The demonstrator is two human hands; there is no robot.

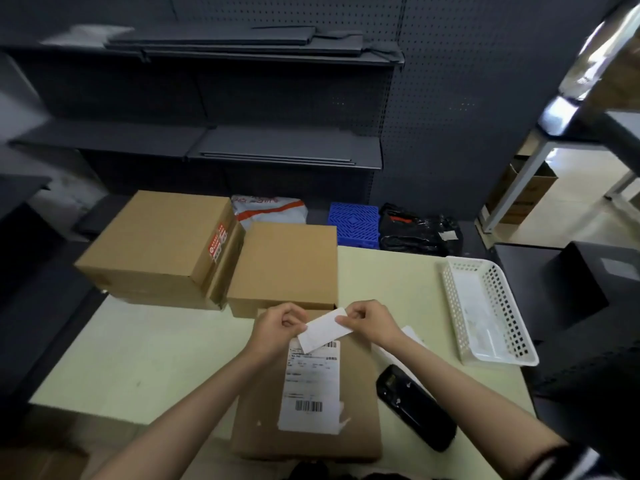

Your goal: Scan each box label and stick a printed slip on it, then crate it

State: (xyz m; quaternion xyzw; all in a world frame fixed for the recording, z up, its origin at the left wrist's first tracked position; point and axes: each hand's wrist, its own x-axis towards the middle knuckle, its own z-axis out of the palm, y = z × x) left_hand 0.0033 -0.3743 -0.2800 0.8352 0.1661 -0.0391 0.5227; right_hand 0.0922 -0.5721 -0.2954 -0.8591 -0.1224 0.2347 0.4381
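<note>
The printed slip (323,329) is a thin white strip, held just above the far end of the flat box (306,393) sitting on the worktop (145,355), right over its shipping label (311,386). Left hand (277,329) pinches one end, right hand (367,320) pinches the other, so it's stretched between them. I'd guess it's featherlight and floppy, probably sticky once peeled, so holding it by the very edges makes sense. The box looks stiff and not heavy, easy to grab by its sides. Black scanner (415,407) lies just right of it, white basket (488,310) farther right, two more boxes (221,254) behind.
</note>
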